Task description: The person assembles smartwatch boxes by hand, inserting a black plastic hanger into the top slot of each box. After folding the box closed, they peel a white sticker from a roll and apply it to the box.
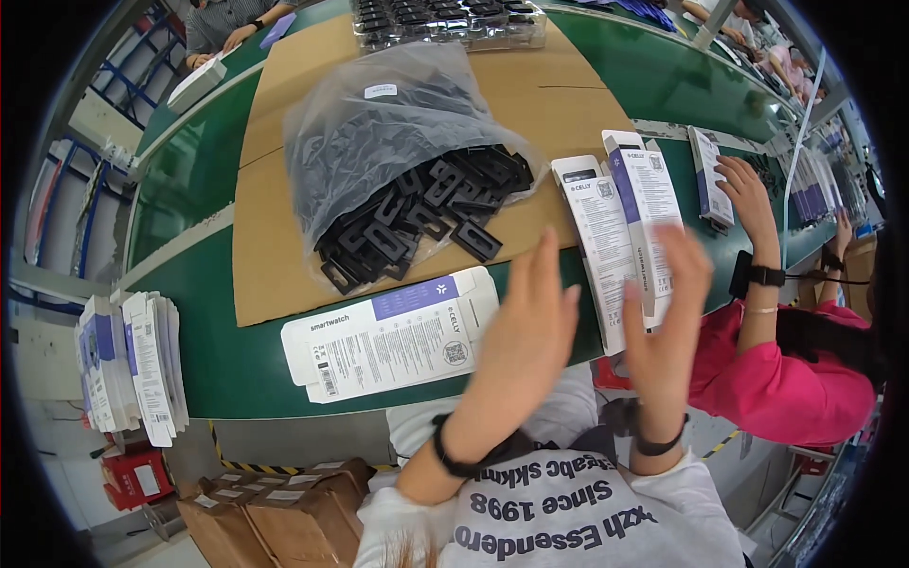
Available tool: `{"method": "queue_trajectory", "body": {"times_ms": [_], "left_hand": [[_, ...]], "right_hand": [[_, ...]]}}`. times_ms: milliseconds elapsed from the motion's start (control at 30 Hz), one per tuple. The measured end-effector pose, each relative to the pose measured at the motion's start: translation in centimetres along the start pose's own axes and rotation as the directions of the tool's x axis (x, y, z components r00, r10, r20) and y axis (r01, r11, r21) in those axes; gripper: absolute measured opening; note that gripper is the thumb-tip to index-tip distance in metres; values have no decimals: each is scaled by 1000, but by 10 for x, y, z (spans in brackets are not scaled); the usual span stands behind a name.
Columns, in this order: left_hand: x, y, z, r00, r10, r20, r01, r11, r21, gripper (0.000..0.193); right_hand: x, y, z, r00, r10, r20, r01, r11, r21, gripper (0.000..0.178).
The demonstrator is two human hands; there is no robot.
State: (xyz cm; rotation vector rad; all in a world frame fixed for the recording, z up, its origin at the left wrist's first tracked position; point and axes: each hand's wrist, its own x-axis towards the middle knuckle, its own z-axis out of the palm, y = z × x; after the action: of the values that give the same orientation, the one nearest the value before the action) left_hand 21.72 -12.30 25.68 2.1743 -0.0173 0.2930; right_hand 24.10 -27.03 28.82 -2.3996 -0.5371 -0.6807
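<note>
My left hand [533, 327], slightly blurred, is raised with its fingers stretched out and nothing visible in it. It overlaps the right end of a flat white and purple carton [379, 346] lying at the table's near edge. My right hand [666, 308] has its thumb and fingers spread over the lower part of a white and purple box [653, 189]. Whether it touches that box I cannot tell. Left of that box, a second white box [597, 222] with an open upper end lies close alongside. Black plastic hanger pieces [417, 213] spill from a translucent plastic bag [379, 123].
The bag lies on a cardboard sheet [568, 90] over the green table [208, 312]. A clear tray [450, 24] of black parts stands at the back. Flat cartons [133, 364] are stacked at the left edge. A co-worker's hand [745, 194] reaches beside another box [708, 180] at right.
</note>
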Motion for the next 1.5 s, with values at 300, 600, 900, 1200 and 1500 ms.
{"method": "queue_trajectory", "body": {"times_ms": [300, 600, 900, 1200, 1500], "left_hand": [[-35, -61, -133, 973, 142, 181, -224, 768, 600, 80], [-31, -79, -147, 972, 70, 222, -168, 872, 459, 99], [-45, -59, -130, 946, 312, -85, -254, 879, 403, 83], [-47, -36, -130, 942, 325, -78, -278, 891, 359, 73], [-46, -33, -129, 962, 270, -36, -233, 885, 403, 78]], "right_hand": [[39, -20, 115, 946, 38, 321, 6, 991, -134, 17], [37, -47, 70, 975, 107, 196, -141, 975, 172, 13], [35, -58, 14, 946, 90, 313, -300, 612, 732, 23], [36, -39, 17, 720, 149, 678, -688, 281, 669, 14], [34, -33, 17, 715, 124, 688, -689, 284, 666, 15]]}}
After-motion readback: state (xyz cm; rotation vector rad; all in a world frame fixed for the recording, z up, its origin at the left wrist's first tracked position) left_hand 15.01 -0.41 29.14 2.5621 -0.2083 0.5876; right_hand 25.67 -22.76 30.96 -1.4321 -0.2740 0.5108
